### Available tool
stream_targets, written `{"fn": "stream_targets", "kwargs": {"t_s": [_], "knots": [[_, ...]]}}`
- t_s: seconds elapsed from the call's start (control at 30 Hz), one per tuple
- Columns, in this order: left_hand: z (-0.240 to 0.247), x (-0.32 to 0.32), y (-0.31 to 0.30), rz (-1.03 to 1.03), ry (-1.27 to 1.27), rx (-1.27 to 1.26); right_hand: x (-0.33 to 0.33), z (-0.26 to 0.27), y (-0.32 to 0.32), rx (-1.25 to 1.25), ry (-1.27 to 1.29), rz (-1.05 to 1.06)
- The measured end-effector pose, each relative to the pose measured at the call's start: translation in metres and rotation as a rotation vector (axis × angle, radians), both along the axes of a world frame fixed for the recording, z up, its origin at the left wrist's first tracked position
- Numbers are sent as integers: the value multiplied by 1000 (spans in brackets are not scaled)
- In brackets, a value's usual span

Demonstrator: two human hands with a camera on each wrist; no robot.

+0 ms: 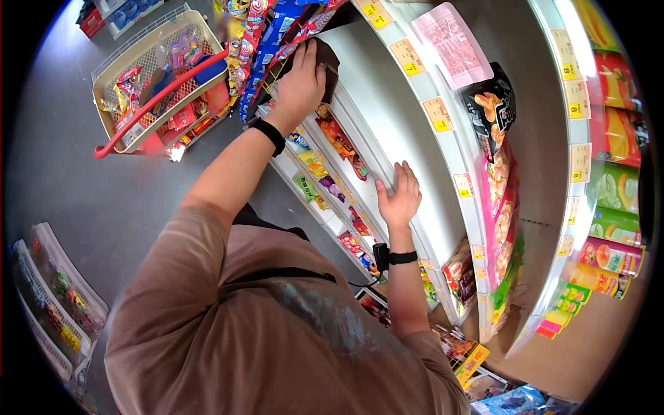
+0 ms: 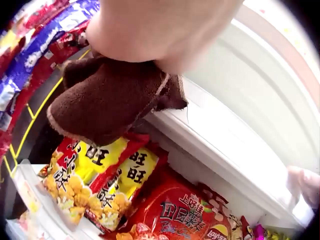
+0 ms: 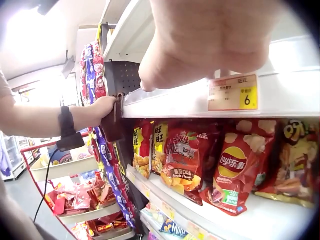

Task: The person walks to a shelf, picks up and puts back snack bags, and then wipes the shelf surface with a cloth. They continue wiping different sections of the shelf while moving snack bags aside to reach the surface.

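The hands are both on one white shelf [image 1: 387, 104], well apart along its front. The left hand [image 1: 302, 83] lies over a brown cloth [image 1: 330, 59] at the far end of the shelf, with its fingers bent down round the cloth and gripping it against the shelf's edge. In the right wrist view the cloth [image 3: 113, 122] hangs below that hand [image 3: 102, 106], over the front lip. The right hand [image 1: 398, 197] holds nothing. Its fingers are straight and slightly spread, and they rest on the shelf's front edge, nearer the body. A yellow price tag [image 3: 232, 92] sits on the lip just below the right hand, and red bags of crisps [image 3: 232, 165] stand on the next shelf down. Under the left hand and the cloth [image 2: 107, 102] lie yellow and red snack bags [image 2: 100, 172]. A shopping basket [image 1: 142, 38] with a red handle stands on the floor well beyond the left hand. Each wrist camera shows its own hand only as a blurred mass close to the lens, so the left hand [image 2: 160, 30] and right hand [image 3: 210, 40] reveal no fingers there. The part of the cloth under the palm is hidden. Most of the print on the bags is too small to read.
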State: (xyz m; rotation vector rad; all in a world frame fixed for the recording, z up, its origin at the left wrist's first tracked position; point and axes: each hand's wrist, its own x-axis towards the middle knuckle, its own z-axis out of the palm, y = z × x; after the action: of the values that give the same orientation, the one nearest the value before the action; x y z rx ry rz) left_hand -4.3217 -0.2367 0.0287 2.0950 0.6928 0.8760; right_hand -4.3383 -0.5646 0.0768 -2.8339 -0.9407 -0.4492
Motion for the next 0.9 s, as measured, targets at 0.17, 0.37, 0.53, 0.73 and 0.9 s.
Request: {"fn": "stream_targets", "kwargs": {"t_s": [0.17, 0.37, 0.53, 0.73, 0.9], "knots": [[-23, -15, -29, 46, 36, -64, 1, 0, 0, -9, 5, -12], [-28, -9, -35, 86, -102, -109, 3, 0, 1, -4, 0, 1], [-8, -6, -31, 124, -26, -309, 2, 2, 0, -3, -16, 11], [-26, -9, -52, 62, -195, -116, 3, 3, 2, -26, -12, -31], [-19, -10, -47, 28, -162, -167, 3, 3, 2, 11, -25, -20]]}}
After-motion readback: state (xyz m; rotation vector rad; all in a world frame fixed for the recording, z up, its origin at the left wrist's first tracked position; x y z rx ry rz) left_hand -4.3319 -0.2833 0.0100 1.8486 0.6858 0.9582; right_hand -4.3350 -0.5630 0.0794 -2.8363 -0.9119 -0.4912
